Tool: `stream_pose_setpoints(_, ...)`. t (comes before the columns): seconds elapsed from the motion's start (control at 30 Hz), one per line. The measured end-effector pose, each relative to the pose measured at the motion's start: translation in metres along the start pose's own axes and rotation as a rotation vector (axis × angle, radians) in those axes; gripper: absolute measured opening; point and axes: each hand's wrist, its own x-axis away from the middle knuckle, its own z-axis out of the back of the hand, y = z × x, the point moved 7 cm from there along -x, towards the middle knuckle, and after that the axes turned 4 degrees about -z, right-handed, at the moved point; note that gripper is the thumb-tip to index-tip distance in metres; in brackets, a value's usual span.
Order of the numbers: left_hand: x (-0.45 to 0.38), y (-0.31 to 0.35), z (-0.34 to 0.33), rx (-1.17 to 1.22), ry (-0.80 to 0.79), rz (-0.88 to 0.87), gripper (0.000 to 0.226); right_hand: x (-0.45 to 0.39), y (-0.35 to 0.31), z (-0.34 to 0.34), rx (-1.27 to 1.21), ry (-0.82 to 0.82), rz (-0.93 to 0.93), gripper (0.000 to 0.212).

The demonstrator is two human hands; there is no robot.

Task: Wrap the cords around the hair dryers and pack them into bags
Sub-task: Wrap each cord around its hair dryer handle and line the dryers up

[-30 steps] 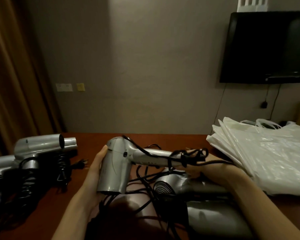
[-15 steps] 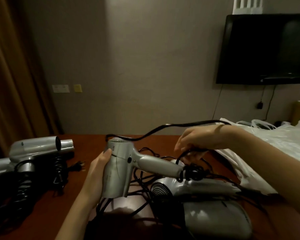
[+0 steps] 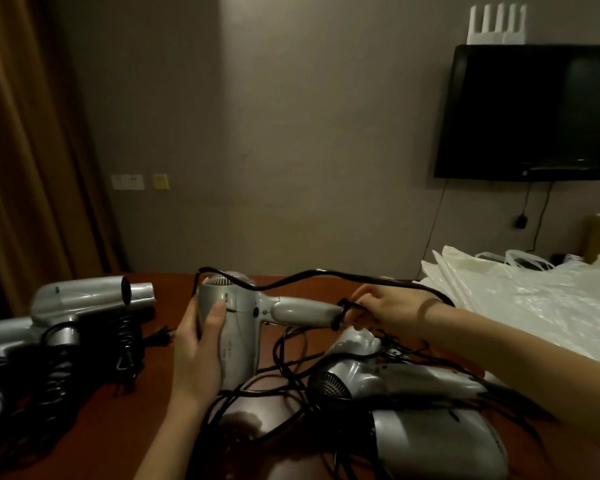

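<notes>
Cord [image 3: 312, 277] has swung over the top of the hair dryer [image 3: 243, 317] since half a second ago; right hand [image 3: 385, 308] dropped to the handle end, pinching it there. Left hand [image 3: 201, 344] grips the barrel above the tabletop [image 3: 174, 292], so one more wrap is going on; bags [image 3: 520, 299] still untouched.

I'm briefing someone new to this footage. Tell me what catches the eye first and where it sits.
At centre, a silver hair dryer is held up over the red-brown table: the left hand grips its barrel, and the right hand pinches the black cord at the handle's end. Below right, more dryers lie in tangled cords. White plastic bags are stacked at far right, and a dark television hangs on the wall above.
</notes>
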Motion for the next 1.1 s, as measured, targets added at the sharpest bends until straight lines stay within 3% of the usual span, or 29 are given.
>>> stream_pose_setpoints(0.1,-0.003,-0.011,0.002,-0.017,-0.014,0.04,0.086,0.013,-0.006,0.004,0.39,-0.08,0.033,0.026)
stream_pose_setpoints(0.17,-0.003,-0.01,0.0,0.003,-0.019,0.064,0.085,0.021,0.0,0.009,0.359,-0.257,0.005,0.021)
stream_pose_setpoints(0.23,-0.004,-0.007,-0.001,0.025,-0.021,0.089,0.064,0.033,0.012,0.018,0.281,-0.483,-0.078,0.029)
stream_pose_setpoints(0.3,-0.004,-0.006,-0.003,0.034,-0.03,0.097,0.049,0.04,0.021,0.036,0.217,-0.57,-0.119,0.032)
stream_pose_setpoints(0.4,-0.002,-0.003,-0.006,0.049,-0.048,0.062,0.05,0.041,0.017,0.045,0.054,-0.623,-0.056,0.034)
stream_pose_setpoints(0.47,-0.001,0.0,-0.009,0.062,-0.041,0.042,0.047,0.034,0.016,0.04,-0.154,-0.597,0.007,0.031)
stream_pose_setpoints(0.53,-0.001,0.001,-0.007,0.082,-0.02,0.014,0.039,0.025,0.023,0.036,-0.513,-0.507,0.031,0.032)
stream_pose_setpoints(0.63,-0.002,-0.001,-0.005,0.084,-0.007,-0.026,0.067,0.008,0.039,0.026,-0.995,-0.312,0.081,0.045)
stream_pose_setpoints(0.73,-0.001,-0.001,-0.007,0.066,-0.01,-0.045,0.082,0.002,0.04,0.011,-1.14,-0.246,0.141,0.042)
stream_pose_setpoints(0.93,0.001,0.004,-0.004,0.064,0.09,-0.031,0.072,0.013,0.03,-0.016,-0.736,-0.38,0.294,0.038)
stream_pose_setpoints(1.1,0.001,0.002,-0.003,0.134,0.134,0.085,0.047,0.02,0.022,-0.016,-0.534,-0.273,0.357,0.044)
